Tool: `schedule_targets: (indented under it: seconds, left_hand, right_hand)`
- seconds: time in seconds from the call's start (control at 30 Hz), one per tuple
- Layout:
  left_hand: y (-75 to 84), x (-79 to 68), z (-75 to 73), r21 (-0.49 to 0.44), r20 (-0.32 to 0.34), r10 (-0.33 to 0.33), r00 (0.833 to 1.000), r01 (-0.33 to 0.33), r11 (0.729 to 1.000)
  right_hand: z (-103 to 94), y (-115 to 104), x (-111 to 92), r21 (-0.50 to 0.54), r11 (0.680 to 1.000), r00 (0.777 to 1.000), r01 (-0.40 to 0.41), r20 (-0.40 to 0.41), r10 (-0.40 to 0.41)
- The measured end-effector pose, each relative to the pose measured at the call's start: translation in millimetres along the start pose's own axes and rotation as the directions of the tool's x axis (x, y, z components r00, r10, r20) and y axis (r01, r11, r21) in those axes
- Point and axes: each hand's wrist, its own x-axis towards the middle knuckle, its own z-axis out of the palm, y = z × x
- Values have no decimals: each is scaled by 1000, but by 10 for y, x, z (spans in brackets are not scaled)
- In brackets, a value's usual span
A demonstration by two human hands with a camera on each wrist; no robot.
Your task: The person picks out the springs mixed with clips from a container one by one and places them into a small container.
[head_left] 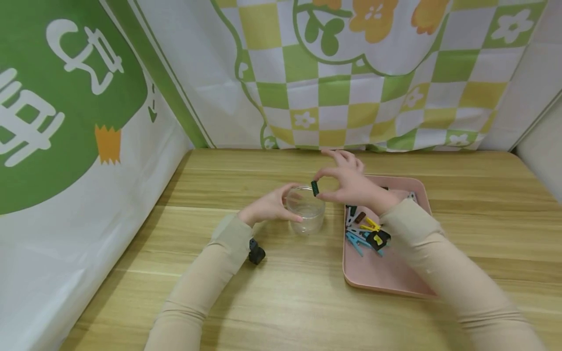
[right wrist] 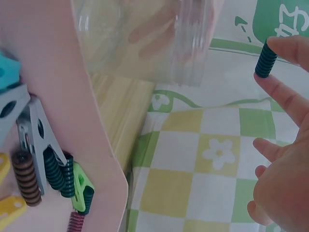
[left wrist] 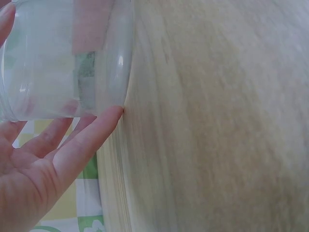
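Observation:
A clear round jar (head_left: pixel 307 224) stands on the table left of the pink tray. My left hand (head_left: pixel 270 205) holds it from the left side, thumb in front and fingers behind, as the left wrist view shows with the fingers of that hand (left wrist: pixel 38 174) along the jar wall (left wrist: pixel 43 63). Between thumb and index finger, my right hand (head_left: pixel 351 185) pinches a small dark green ribbed cylinder (right wrist: pixel 266 60), like a coil spring. It is upright at the jar's right rim in the head view, above the opening's level. The other fingers of the right hand are spread away from it.
The pink tray (head_left: pixel 373 283) holds several clips, a yellow-and-black piece (head_left: pixel 378 240) and more ribbed cylinders, among them a brown one (right wrist: pixel 27 179). A small black object (head_left: pixel 256 253) lies by the left forearm. Patterned cloth (head_left: pixel 333 117) hangs behind the table.

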Motion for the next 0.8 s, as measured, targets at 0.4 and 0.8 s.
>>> schedule_targets:
  seconds: [0.4, 0.8]
  left_hand:
    - [11, -11, 0, 11, 7, -3, 1000, 3, 1000]
    - [25, -27, 3, 2, 8, -6, 1000, 6, 1000]
  right_hand:
    - [58, -46, 17, -17, 1000, 999, -6, 31, 6]
    - [79, -91, 29, -2, 1000, 999, 9, 35, -9]
